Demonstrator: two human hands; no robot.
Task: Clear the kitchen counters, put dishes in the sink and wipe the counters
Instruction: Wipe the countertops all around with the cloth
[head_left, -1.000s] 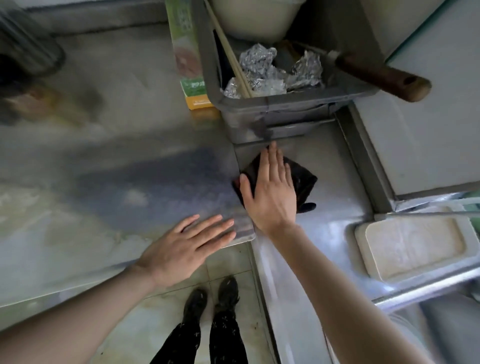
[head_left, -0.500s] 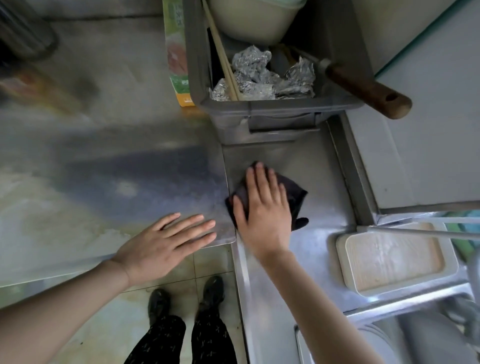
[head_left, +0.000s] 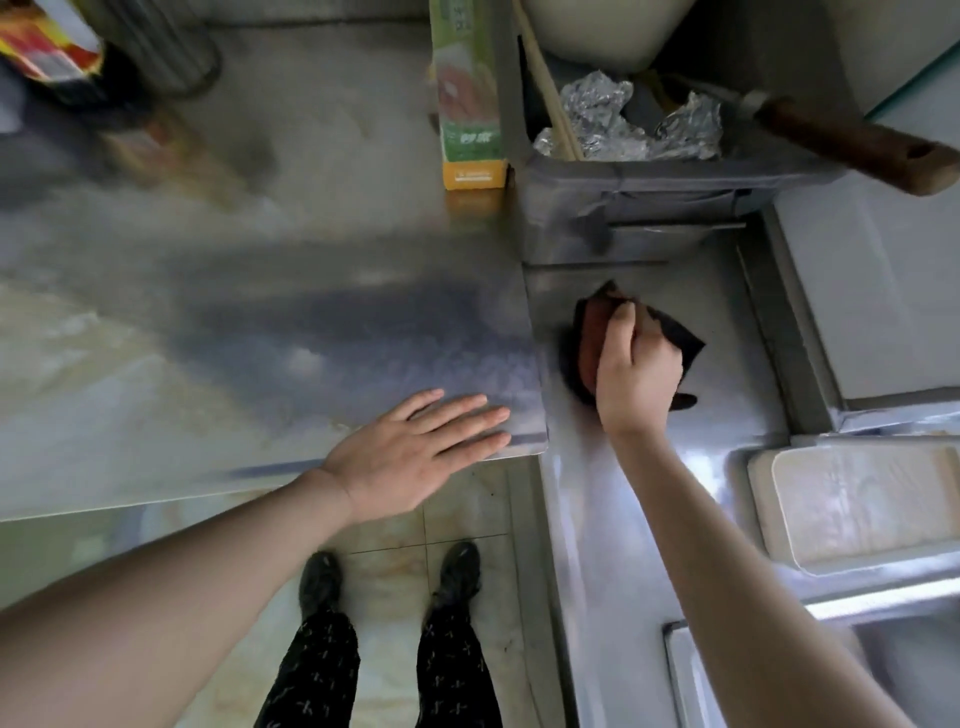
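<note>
A dark cloth (head_left: 680, 340) with a reddish patch lies on the steel counter (head_left: 649, 493) at the right, just in front of a grey bin. My right hand (head_left: 636, 374) has its fingers curled around the cloth and hides its middle. My left hand (head_left: 415, 452) rests flat, fingers apart, on the near corner of the steel worktop (head_left: 260, 338) at the left. It holds nothing.
The grey bin (head_left: 649, 208) holds crumpled foil, chopsticks and a pale bowl; a brown wooden handle (head_left: 857, 145) sticks out to the right. A green and orange carton (head_left: 470, 104) stands beside the bin. A cream tray (head_left: 862, 509) sits at the right. Floor gap shows my shoes.
My right hand went from flat on the cloth to fingers curled around it, bunching it up. The left hand stays flat on the worktop corner.
</note>
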